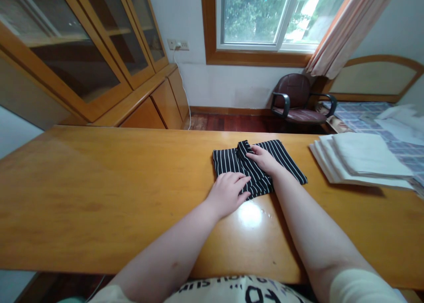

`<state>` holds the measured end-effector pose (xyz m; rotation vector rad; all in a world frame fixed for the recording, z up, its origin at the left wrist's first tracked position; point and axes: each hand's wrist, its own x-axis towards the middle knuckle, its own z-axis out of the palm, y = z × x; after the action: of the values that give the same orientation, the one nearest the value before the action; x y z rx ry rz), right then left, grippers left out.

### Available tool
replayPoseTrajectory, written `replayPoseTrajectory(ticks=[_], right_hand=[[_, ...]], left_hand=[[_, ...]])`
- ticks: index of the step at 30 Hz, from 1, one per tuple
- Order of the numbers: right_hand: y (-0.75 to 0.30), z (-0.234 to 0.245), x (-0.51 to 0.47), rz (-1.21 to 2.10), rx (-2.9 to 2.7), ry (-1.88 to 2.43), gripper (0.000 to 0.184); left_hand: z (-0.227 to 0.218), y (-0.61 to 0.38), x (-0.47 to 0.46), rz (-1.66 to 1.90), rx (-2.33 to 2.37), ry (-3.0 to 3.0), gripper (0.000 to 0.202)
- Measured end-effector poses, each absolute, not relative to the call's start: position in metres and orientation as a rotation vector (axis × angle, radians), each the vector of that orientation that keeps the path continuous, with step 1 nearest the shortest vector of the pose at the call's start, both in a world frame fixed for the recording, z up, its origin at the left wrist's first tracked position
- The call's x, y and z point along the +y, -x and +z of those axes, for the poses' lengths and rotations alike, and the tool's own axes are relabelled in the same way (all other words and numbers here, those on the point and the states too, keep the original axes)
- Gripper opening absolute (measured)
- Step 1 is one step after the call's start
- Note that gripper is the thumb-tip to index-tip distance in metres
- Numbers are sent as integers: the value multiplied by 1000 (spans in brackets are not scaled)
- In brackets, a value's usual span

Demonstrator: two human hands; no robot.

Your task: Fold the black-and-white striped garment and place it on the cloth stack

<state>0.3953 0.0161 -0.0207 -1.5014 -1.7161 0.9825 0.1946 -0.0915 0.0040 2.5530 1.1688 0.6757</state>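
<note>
A black cloth garment with white stripes [228, 160] lies folded into a flat bundle on the wooden table [109, 192]. A narrow collar-like fold stands up at its far middle, and creases run down from there. Resting flat on the near left part of the cloth is my left hand [228, 190], its fingers extended and apart. My right hand [263, 158] lies over the middle of the bundle, fingers stretched toward the raised fold and touching it. Neither hand is closed round the cloth. My right forearm covers part of its near right side.
A stack of folded white cloths [361, 159] sits at the table's right end. Beyond the far edge stand a dark red armchair [294, 95] and a bed [367, 113]. Glass-fronted wooden cabinets [92, 51] rise at the left. A white cord [182, 80] hangs from the wall socket.
</note>
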Motion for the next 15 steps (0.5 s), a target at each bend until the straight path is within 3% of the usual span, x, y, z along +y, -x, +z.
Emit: replayPoseTrajectory(ticks=[7,10,15], right_hand=[[-406,-21,21,647,-1627,1985,37],[-411,-15,21,572,-1655,2082,37],[-403,2,9,305,-1791,2107,38]], left_hand=[[-5,-203,-91,392,907,-2621,29],[-3,-201,-90,597,899,-2517,27],[4,-178,-67,1012,1517,-2117,26]])
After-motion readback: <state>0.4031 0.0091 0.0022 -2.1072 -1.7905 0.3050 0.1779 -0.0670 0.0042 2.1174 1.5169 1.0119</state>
